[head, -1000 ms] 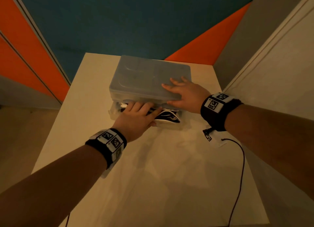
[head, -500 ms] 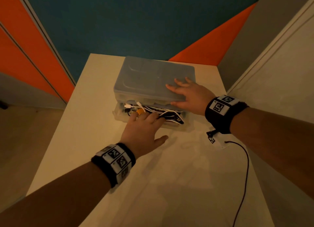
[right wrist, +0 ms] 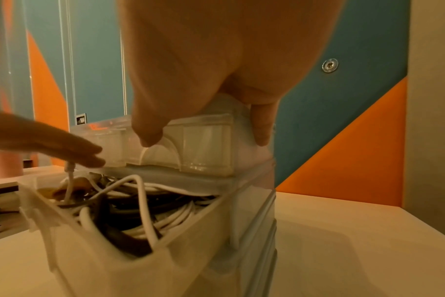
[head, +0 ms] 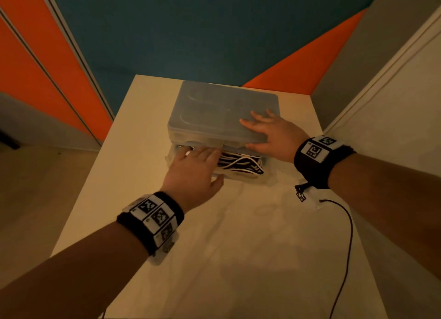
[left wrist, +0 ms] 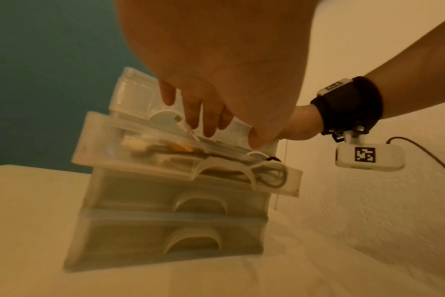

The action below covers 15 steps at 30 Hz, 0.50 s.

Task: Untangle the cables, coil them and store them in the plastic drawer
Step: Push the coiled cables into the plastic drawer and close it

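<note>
Pressing my left hand [head: 192,173] flat, fingers straight, I am tucking the cables [head: 241,162] down into the open drawer [left wrist: 186,162], which is sticking out of the near face of the plastic drawer unit [head: 214,113] on the table [head: 238,247]. My right hand [head: 274,133] is lying open on the unit's lid at its right near corner, thumb hooked over the front edge, bracing it. The black and white cables are sitting in the pulled-out drawer, second from the top, heaped close to its rim; one white loop [right wrist: 140,193] is standing up above the pile. I am judging the risk as that loop or a plug catching under the frame when the drawer is pushed in, jamming it or pinching a cable. The drawer is also tilting downward at its near end, so a careless shove could be tipping it out or sliding the whole unit toward the far edge.
</note>
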Motion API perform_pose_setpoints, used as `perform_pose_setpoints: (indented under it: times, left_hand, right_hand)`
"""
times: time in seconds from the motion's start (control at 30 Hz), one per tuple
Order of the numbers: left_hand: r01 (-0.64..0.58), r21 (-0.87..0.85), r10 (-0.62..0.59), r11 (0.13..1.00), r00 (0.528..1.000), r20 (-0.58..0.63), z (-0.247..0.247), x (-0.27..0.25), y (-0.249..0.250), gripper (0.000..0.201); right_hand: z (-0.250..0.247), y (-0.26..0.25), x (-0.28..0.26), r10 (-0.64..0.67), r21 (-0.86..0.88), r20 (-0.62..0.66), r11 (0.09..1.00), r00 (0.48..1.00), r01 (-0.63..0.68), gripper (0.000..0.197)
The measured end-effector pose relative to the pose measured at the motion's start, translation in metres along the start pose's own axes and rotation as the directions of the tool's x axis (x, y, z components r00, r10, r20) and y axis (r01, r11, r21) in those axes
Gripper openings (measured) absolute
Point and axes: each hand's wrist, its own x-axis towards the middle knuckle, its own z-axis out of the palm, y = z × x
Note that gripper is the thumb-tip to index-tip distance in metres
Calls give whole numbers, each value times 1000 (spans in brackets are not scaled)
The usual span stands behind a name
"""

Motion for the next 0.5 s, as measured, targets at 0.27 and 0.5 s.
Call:
perform_pose_setpoints:
  times: [0.27,0.5]
  left_hand:
    - [31,39,-36,999,992,124,29,-18,-15,79]
    - [-15,81,10,997,998,65,29,-13,-19,57]
  right_hand:
    - [12,-5,-13,-1,-50,-63,999,998,-2,70]
    - [59,-11,-78,221,291,-565,955,795,-59,55]
